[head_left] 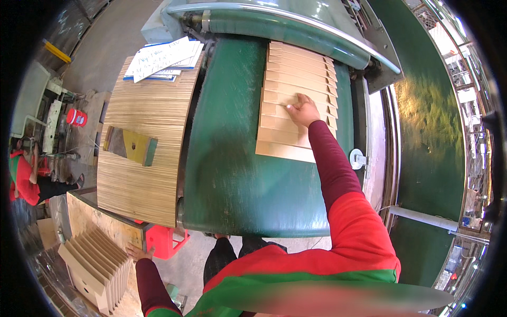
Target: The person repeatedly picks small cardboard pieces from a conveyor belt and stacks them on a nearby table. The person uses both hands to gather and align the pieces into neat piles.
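My right hand [304,112] rests over a row of overlapping brown cardboard pieces [285,138], with its thumb apart from its partly bent fingers. It holds nothing that I can see. The pieces lie shingled on a green conveyor belt [232,174], leading up to a green roller [285,33]. Down at the left, my left hand [140,252] has its fingers apart beside a fanned batch of folded cardboard pieces [100,261]. That hand is at the edge of a wooden-topped bench [100,216]; whether it touches the cardboard I cannot tell.
Left of the belt stands a large stack of cardboard [142,185], bearing a wood-and-metal block [131,146] and several written cards [163,57]. A red plastic stool [162,242] is below it. Another person [27,177] sits far left. A second green belt [428,158] runs at right.
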Demonstrator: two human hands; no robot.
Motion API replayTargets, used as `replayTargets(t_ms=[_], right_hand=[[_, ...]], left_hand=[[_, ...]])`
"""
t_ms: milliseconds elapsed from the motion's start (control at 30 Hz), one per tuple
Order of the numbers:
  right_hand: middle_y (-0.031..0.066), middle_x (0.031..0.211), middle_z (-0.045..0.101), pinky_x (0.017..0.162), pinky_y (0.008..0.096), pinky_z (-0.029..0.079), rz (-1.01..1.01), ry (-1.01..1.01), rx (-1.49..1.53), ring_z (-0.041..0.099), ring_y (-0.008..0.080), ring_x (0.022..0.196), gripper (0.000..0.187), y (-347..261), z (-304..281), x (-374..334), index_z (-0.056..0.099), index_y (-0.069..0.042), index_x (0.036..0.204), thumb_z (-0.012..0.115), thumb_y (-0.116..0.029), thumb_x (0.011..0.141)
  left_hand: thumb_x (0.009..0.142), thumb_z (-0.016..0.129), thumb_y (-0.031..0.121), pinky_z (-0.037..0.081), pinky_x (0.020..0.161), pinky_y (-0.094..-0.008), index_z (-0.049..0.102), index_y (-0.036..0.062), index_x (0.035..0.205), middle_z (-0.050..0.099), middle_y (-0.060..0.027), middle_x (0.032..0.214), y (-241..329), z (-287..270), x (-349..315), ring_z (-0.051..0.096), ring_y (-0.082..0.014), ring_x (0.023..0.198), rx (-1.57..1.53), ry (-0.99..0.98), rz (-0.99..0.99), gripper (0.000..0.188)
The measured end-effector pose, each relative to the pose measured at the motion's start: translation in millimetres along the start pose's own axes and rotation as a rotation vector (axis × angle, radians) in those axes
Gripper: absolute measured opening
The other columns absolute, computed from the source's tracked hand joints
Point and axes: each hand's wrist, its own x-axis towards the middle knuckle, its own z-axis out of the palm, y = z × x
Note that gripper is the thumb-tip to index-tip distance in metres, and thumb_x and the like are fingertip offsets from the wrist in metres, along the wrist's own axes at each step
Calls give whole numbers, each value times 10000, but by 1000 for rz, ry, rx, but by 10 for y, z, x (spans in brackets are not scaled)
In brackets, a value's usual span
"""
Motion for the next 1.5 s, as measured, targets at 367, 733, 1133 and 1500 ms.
replayTargets(t_ms=[367,733,1133,1500], right_hand=[[221,1176,637,920,420,476,275,-249,176,614,369,1074,742,310,76,735,271,-110,1488,483,-543,925],[93,1463,412,1052,515,350,131,-188,-96,399,294,1327,575,660,48,1382,554,-184,1295,495,-588,891],[148,1552,275,1148,576,112,351,-341,-64,201,332,1452,880,876,543,1816,307,-176,1502,248,-778,863],[102,1543,313,1136,589,140,327,-197,-102,246,345,1431,811,652,472,1644,369,-190,1473,314,-738,878]], left_hand=[[528,916,386,244,1098,-633,-96,208,1525,-34,-155,1594,-92,68,-3,38,-415,1455,31,-18,-42,1431],[500,941,254,205,1107,-645,-61,204,1526,-68,-108,1598,-73,41,-108,0,-406,1461,-17,-23,-80,1435],[475,944,261,236,1157,-482,-45,68,1515,-56,-202,1579,-83,-80,-239,63,-383,1459,33,-36,-19,1447],[453,940,308,253,1120,-563,-41,95,1516,-15,-217,1571,57,-161,-351,56,-444,1443,-4,-9,7,1462]])
